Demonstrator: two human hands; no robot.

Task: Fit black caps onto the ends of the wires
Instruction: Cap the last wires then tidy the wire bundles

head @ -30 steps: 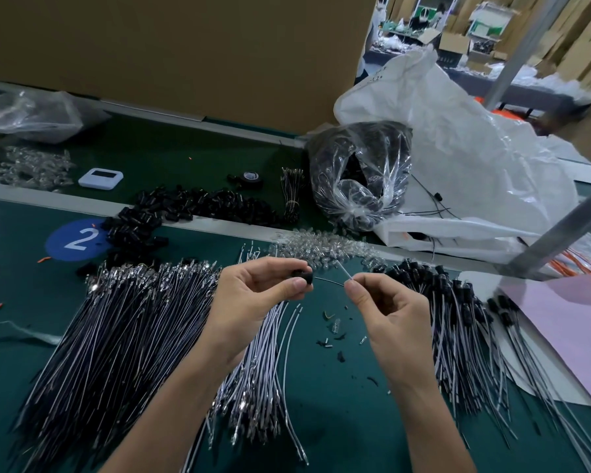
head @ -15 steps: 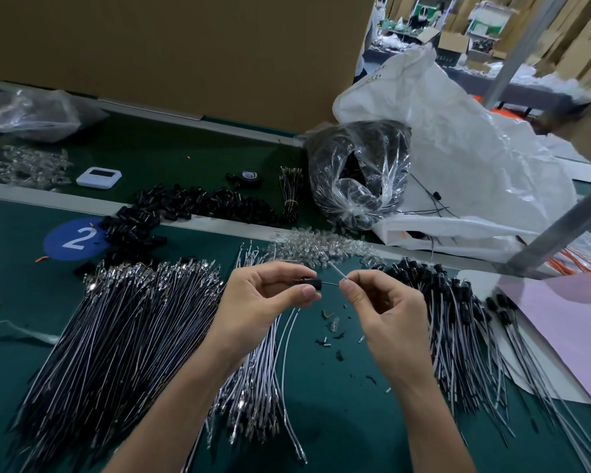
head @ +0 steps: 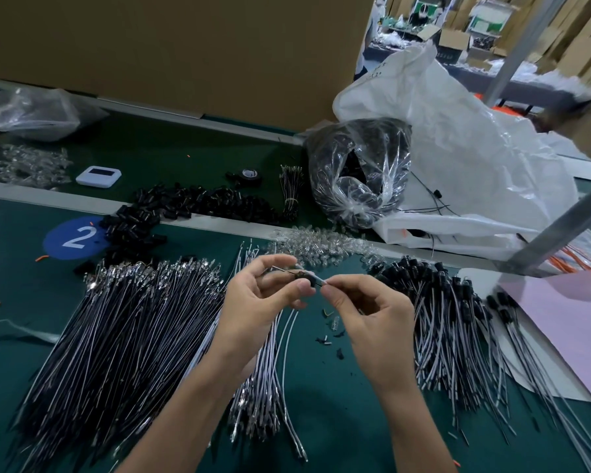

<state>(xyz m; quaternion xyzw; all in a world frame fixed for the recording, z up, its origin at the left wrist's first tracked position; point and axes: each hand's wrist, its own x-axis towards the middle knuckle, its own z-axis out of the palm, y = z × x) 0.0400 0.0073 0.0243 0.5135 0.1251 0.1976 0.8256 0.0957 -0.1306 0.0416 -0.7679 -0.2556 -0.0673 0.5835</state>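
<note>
My left hand [head: 256, 298] pinches a small black cap [head: 304, 276] between thumb and fingers above the green mat. My right hand [head: 369, 312] pinches a thin wire [head: 319, 280] whose end sits in the cap; the metal tip pokes out on the cap's left side. A big pile of bare black-and-white wires [head: 116, 336] lies to the left. Capped wires [head: 440, 319] are heaped to the right. Loose black caps [head: 185, 203] are strewn along the grey divider at the back.
A clear bag of black parts [head: 359, 172] and a large white plastic sack [head: 475, 158] sit at the back right. Clear small parts [head: 321, 247] lie just beyond my hands. Pink paper [head: 567, 322] lies right. A white device [head: 98, 176] and tape roll [head: 249, 175] rest farther back.
My hands have come closer together and the wire end has slid through the cap, its tip now showing on the cap's left side. Both hands rose slightly.
</note>
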